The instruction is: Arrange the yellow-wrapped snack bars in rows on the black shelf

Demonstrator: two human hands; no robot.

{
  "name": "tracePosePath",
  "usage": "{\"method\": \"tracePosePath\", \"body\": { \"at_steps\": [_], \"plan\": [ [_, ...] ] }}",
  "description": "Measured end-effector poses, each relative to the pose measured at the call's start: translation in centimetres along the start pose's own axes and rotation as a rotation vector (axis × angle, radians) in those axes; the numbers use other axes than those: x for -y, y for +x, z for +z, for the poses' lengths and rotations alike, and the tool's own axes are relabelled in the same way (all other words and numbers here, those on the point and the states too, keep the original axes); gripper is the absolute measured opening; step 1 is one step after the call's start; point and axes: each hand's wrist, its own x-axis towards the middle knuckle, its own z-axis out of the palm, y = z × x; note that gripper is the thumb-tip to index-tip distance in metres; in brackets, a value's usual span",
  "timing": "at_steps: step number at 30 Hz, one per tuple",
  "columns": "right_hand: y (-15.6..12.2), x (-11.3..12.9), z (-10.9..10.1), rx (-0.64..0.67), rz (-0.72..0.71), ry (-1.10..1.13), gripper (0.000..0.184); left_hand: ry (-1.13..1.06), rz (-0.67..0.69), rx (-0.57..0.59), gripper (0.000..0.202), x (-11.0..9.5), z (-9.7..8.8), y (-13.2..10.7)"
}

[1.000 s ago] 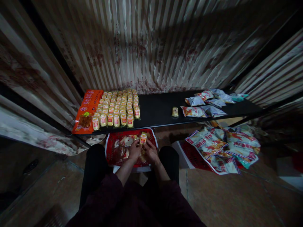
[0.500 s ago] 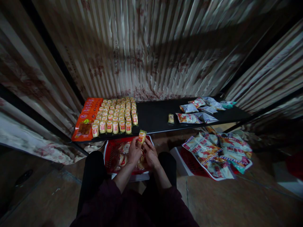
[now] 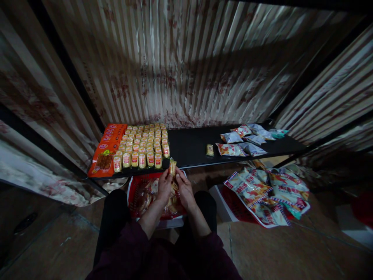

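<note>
Between my left hand (image 3: 164, 188) and my right hand (image 3: 185, 189) is a small wrapped cake (image 3: 172, 168), gripped by the fingers of both and tilted edge-on. Both hands are above a red-lined box (image 3: 134, 182) that holds more wrapped cakes (image 3: 145, 200). Just past the hands, rows of similar yellow wrapped cakes (image 3: 142, 158) stand on the black shelf (image 3: 188, 146), tightly packed. A single wrapped cake (image 3: 210, 149) sits apart on the shelf to the right.
Orange snack packets (image 3: 102, 157) line the shelf's left end. Several white snack bags (image 3: 231, 149) lie toward its right end. On the floor at right, a second box (image 3: 223, 202) overflows with larger snack bags (image 3: 250, 186). Striped curtain (image 3: 163, 66) hangs behind the shelf.
The cake in my hands has turned from showing its label face to a narrow side. Both hands stay nearly in place; the view has shifted slightly.
</note>
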Motion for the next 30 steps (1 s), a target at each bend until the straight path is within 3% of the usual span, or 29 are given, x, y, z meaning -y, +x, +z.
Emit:
{"method": "tracePosePath", "body": {
  "at_steps": [6, 13, 23, 30],
  "plan": [
    [0.3, -0.4, -0.1, -0.030, -0.093, -0.096, 0.042, -0.117, -0.001, -0.013, 0.027, -0.6, -0.1, -0.4],
    [0.4, -0.1, 0.3, -0.178, -0.157, -0.256, 0.038, -0.206, 0.020, 0.005, 0.019, 0.0, 0.1, -0.3],
    [-0.3, 1.5, 0.7, -0.214, -0.302, -0.559, 0.031, -0.491, -0.167, 0.080, 0.033, -1.0, 0.6, -0.7],
    [-0.5, 1.9, 0.6, -0.184, -0.386, -0.649, 0.028, -0.672, -0.269, 0.086, 0.027, -0.1, 0.5, 0.3]
  ]
}}
